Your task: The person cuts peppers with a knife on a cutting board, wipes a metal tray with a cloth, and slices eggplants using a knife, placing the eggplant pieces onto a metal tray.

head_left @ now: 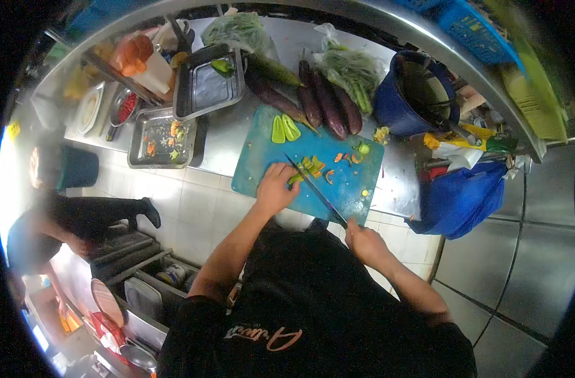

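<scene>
My right hand (366,244) is wrapped round the handle of a kitchen knife (317,192), its blade slanting up and left over the blue cutting board (250,165). On the board's near edge my left hand (276,188) is closed, its fingertips on a strip of green pepper (296,179) beside the blade. Cut green pepper pieces (313,165) lie just right of the knife. Farther back are larger green pepper slices (285,129). Orange and green scraps (357,155) are scattered on the right side of the board.
Several eggplants (331,110) and bagged green vegetables (347,66) lie behind the board. To the left stand two metal trays (209,85), one with chopped bits; a blue bucket (394,94) is at right. Another person (67,220) is at far left.
</scene>
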A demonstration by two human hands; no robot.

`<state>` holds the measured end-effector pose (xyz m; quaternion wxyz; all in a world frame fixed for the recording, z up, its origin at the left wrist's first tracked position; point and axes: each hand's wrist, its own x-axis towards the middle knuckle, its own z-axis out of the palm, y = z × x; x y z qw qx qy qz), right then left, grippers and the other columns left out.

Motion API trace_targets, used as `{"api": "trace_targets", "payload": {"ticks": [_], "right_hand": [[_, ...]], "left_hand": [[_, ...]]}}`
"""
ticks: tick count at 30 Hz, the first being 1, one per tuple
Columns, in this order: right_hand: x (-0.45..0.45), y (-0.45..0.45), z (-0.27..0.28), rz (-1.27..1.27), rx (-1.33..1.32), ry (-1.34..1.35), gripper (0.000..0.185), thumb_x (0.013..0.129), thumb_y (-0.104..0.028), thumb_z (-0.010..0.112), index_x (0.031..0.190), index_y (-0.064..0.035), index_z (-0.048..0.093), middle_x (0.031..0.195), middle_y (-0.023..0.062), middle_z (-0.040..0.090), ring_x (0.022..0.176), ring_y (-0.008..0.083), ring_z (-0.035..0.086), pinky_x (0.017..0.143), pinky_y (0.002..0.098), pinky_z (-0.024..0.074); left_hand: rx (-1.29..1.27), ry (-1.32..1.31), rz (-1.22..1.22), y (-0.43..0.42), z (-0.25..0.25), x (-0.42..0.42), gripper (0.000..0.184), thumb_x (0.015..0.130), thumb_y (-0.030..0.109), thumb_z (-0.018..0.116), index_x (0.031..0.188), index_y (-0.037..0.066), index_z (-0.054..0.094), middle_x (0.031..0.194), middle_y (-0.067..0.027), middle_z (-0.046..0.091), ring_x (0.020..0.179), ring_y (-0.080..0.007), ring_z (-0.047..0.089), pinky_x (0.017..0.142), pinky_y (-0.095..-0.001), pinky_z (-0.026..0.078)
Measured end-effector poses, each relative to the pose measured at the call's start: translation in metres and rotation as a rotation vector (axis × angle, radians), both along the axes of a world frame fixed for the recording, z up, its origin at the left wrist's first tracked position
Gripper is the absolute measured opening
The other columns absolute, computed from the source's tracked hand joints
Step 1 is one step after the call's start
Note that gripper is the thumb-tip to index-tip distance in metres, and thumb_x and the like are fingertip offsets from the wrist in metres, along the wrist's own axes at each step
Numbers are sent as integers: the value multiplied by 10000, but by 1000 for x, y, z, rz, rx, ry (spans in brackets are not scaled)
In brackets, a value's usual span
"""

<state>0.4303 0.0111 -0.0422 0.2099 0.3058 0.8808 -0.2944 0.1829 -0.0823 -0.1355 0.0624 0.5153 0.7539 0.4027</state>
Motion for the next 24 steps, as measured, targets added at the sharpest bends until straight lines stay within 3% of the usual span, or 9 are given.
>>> {"api": "trace_targets", "payload": {"ticks": [5,12,14,17,20,24], "right_hand": [[5,-3,-6,-20,-94,-49,250,901,-175,445,1073,-2,393,751,292,620,721,475,620,653,563,490],[-45,-1,-43,-46,-101,109,249,902,-179,466,1054,16,433,780,314,610,751,501,598,682,577,477],[-54,1,-32,-98,-122,101,259,907,-194,471,1058,13,433,790,310,610,757,511,589,695,573,474],[-43,14,-39,-26,-125,240,266,925,-228,467,1052,5,443,752,293,603,739,503,584,681,560,467],[-13,9,-30,-212,-120,340,262,938,-239,460,1044,1,451,739,291,593,722,487,582,662,551,454],[17,14,-18,-365,-66,301,250,939,-231,470,1035,0,457,744,285,592,710,477,578,650,551,442]], "left_hand": [[6,2,22,0,1,0,217,675,78,682,878,58,605,926,-87,589,919,-296,563,805,-388,485],[-68,-27,-48,-1,9,3,202,684,85,673,872,68,604,918,-84,596,930,-284,567,811,-382,486],[-36,40,-154,-3,-3,-1,183,696,97,667,865,69,603,909,-84,597,928,-281,568,806,-380,485],[-55,-78,-46,-3,-23,-1,204,708,115,668,895,73,597,926,-106,591,924,-297,559,821,-395,475],[116,-13,55,14,-19,2,270,738,211,668,965,83,594,991,-134,578,936,-321,543,812,-409,468],[-156,252,-3,52,32,29,337,785,320,629,1036,99,589,1002,-142,546,924,-331,523,790,-417,462]]}}
